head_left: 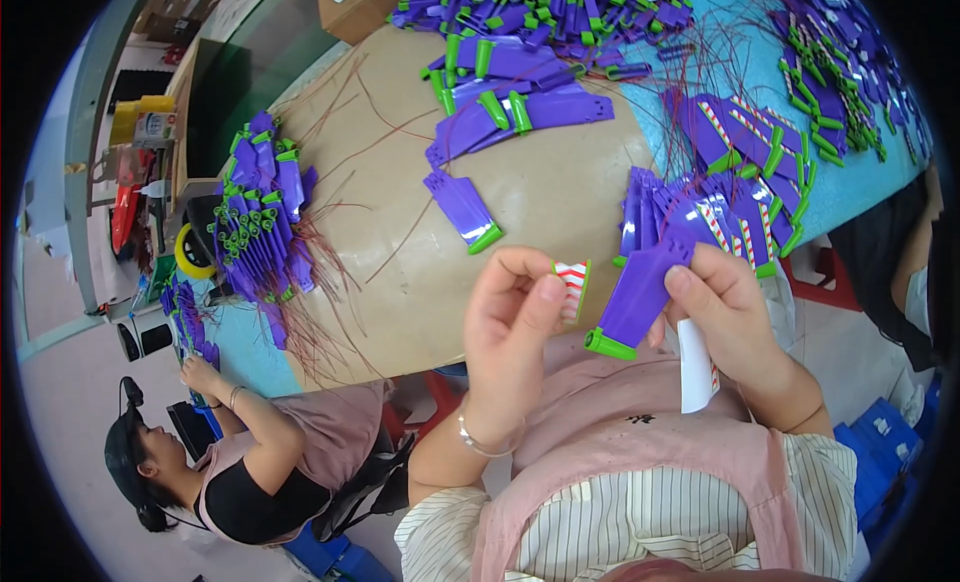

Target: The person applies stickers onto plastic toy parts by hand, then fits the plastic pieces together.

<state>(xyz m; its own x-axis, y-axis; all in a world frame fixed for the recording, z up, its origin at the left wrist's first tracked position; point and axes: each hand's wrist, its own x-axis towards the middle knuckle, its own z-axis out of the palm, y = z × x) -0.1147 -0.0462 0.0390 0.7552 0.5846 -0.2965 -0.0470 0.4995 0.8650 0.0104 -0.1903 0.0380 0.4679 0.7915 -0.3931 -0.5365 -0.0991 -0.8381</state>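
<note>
My right hand (725, 307) pinches a flat purple plastic part (640, 290) by its upper end; the part slants down to a green tip. A white paper strip (693, 370), with a striped edge, hangs below the same hand. Between the thumb and forefinger of my left hand (515, 327) is a small red-and-white striped sticker (572, 287) with a green edge. The sticker and the purple part are held apart, above the near table edge. One loose purple part with a green end (462, 210) lies just beyond my left hand.
Purple parts with striped stickers (735, 217) lie stacked beyond my right hand. A big heap of purple and green parts (540, 17) covers the far side, with thin red wires trailing. Another stack (260, 222) sits left. A co-worker (250, 452) handles parts at the left.
</note>
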